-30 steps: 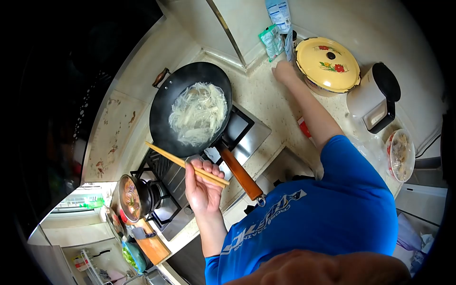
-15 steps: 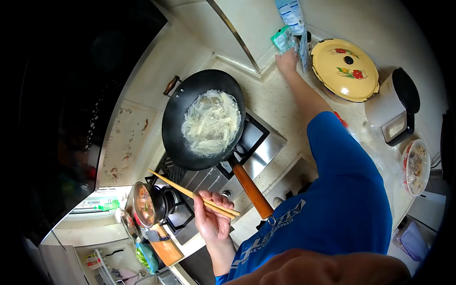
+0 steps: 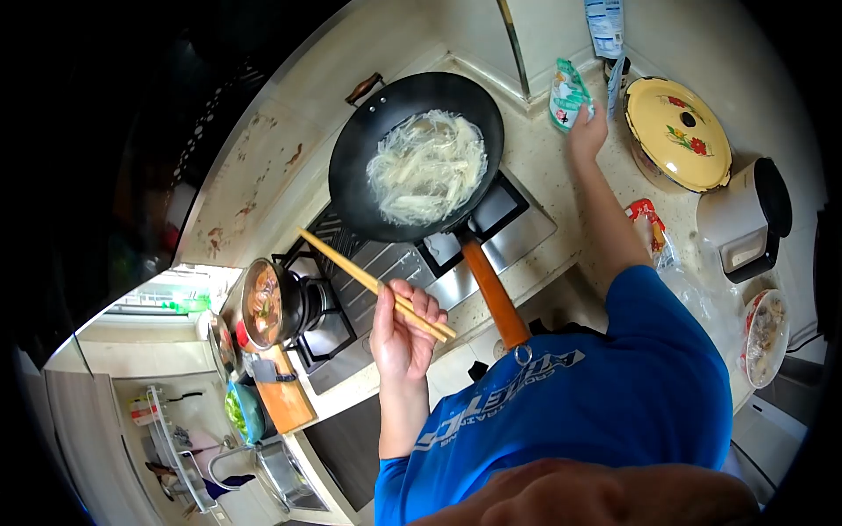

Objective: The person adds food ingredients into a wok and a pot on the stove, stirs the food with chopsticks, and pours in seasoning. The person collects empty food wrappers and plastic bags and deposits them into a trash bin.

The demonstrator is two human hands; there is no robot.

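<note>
My left hand is closed round a pair of wooden chopsticks, palm turned up, below the black wok. The chopsticks' tips point up and left, outside the wok. Pale, thin noodle-like strands lie in liquid in the wok, which sits on the gas stove with its wooden handle towards my body. At the back of the counter, my right hand pinches the lower edge of a green and white packet.
A yellow lidded pot, a white appliance with a black lid, a red packet and a covered bowl stand on the right. Left are a pan of food, a cutting board and a sink.
My right hand has closed on the green packet, which now stands apart from the blue and white one. The view has shifted; my left hand still holds the chopsticks.
</note>
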